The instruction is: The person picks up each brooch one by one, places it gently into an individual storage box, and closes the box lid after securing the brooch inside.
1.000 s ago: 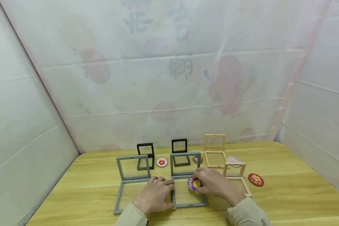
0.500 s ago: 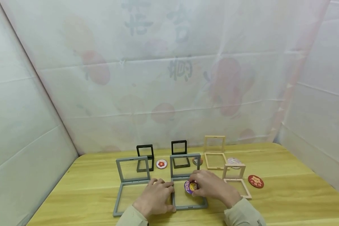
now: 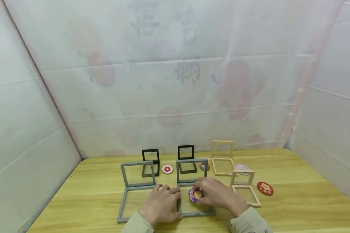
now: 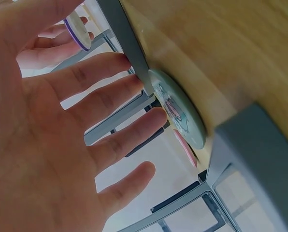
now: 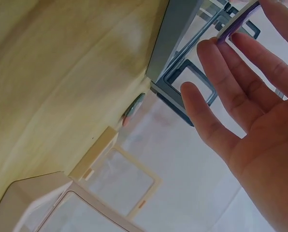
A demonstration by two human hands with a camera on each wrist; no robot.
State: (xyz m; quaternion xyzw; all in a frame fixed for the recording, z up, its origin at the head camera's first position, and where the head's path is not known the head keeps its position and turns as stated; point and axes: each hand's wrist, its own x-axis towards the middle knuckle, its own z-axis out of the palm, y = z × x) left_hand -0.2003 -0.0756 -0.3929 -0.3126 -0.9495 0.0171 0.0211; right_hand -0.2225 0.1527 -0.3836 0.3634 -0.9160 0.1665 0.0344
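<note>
My right hand [image 3: 217, 195] pinches a round purple badge [image 3: 192, 196] with a yellow cartoon figure. It holds the badge over the lower half of an unfolded grey square display frame [image 3: 197, 214] with clear film. In the right wrist view the badge [image 5: 238, 21] shows edge-on between fingertips and thumb. My left hand [image 3: 164, 204] touches the left edge of that same frame, its fingers fairly straight in the left wrist view. Beyond those fingers a pale green round badge [image 4: 180, 107] lies on the table; in the head view the hand hides it.
Left stands another unfolded grey frame [image 3: 122, 202]. Behind are two small black frames [image 3: 150, 150] [image 3: 185, 146], a white badge with a red flower [image 3: 167, 169] and a dark round badge [image 3: 204, 166]. Right are a yellow frame [image 3: 223, 141], a beige frame [image 3: 246, 186], a pale badge [image 3: 242, 167] and a red badge [image 3: 265, 188].
My right hand has moved the purple badge a little left and toward me, further over the grey frame's lower half. My left hand has stayed at the frame's edge.
</note>
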